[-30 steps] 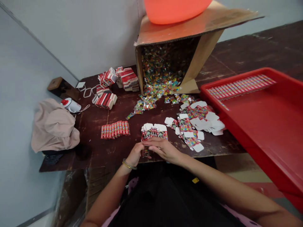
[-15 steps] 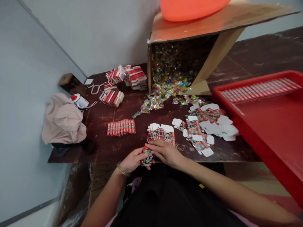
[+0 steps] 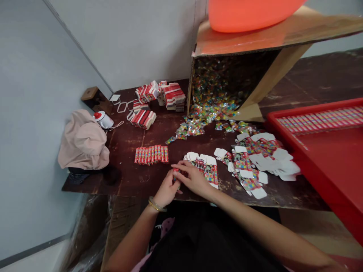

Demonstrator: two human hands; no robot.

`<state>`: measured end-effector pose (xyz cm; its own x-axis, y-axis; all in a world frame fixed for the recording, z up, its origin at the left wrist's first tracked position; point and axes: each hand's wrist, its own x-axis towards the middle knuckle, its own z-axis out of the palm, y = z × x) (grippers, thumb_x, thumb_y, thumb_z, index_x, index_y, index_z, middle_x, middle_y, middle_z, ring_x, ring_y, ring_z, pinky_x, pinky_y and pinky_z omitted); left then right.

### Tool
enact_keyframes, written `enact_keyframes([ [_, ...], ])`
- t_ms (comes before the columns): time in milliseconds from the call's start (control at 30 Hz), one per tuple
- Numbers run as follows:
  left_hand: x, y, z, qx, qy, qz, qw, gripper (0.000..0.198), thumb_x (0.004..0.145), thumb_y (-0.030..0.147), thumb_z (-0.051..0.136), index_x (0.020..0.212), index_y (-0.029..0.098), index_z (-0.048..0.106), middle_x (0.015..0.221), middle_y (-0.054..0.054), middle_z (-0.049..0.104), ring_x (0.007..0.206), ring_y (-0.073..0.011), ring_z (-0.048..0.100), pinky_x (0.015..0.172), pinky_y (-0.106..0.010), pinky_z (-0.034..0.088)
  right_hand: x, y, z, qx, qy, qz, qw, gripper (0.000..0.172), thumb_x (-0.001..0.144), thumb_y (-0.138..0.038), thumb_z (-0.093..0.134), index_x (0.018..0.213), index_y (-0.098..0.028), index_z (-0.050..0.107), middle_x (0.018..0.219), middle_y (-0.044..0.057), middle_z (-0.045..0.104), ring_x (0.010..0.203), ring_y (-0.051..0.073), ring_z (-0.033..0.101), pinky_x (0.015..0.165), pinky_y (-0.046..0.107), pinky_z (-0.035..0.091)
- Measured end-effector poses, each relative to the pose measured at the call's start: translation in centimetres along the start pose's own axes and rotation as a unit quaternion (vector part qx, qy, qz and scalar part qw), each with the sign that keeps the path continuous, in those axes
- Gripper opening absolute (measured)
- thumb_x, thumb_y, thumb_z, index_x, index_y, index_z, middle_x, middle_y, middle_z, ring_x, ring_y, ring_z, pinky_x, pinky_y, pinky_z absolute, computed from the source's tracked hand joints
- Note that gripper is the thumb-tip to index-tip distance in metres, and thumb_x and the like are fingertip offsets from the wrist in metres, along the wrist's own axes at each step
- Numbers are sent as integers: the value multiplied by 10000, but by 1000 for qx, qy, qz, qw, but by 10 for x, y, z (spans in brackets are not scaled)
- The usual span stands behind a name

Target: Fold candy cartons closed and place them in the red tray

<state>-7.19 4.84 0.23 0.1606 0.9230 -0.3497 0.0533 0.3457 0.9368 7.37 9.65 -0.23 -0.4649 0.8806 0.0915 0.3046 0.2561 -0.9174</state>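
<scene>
Between my hands is a small red printed candy box (image 3: pixel 176 172), mostly covered by fingers. My left hand (image 3: pixel 168 187) is wrapped round it from the left. The bent fingers of my right hand (image 3: pixel 193 180) press on its upper end. Just beyond my right hand lies a stack of flat printed cartons (image 3: pixel 210 170) with white flaps. A row of filled-out small red boxes (image 3: pixel 151 154) stands on the table to the left of my hands. Small clear packets of colourful candy (image 3: pixel 193 126) spill toward me from a large cardboard box (image 3: pixel 266 79).
More loose flat cartons (image 3: pixel 246 166) lie to the right. A red tray (image 3: pixel 326 151) holding a row of boxes stands at the right edge. Bundled cartons (image 3: pixel 172 96), a white-and-red device (image 3: pixel 104 120) and a beige cloth (image 3: pixel 85 139) occupy the back and left. An orange basin (image 3: pixel 252 15) tops the cardboard box.
My left hand has turned the candy box more upright, and its printed face is now largely hidden. The right-hand fingers have curled at its top. The whole view has shifted slightly.
</scene>
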Motion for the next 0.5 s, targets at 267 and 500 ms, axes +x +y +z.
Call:
enact_keyframes([
  [267, -5, -10, -14, 46, 113, -38, 992, 733, 795, 431, 623, 1420, 186, 329, 1457, -182, 276, 885, -160, 547, 587, -231, 564, 108, 47, 10, 3, 35, 107, 994, 265, 857, -289, 535, 1022, -162, 699, 931, 56, 707, 809, 196, 654, 763, 316, 536],
  [500, -14, -21, -21, -70, 32, -99, 992, 720, 776, 471, 628, 1387, 189, 371, 1325, -181, 413, 810, -145, 593, 573, -245, 550, 79, 49, -13, -42, 71, 69, 994, 328, 892, -284, 512, 1181, -166, 612, 1185, 110, 619, 947, 213, 629, 903, 381, 488],
])
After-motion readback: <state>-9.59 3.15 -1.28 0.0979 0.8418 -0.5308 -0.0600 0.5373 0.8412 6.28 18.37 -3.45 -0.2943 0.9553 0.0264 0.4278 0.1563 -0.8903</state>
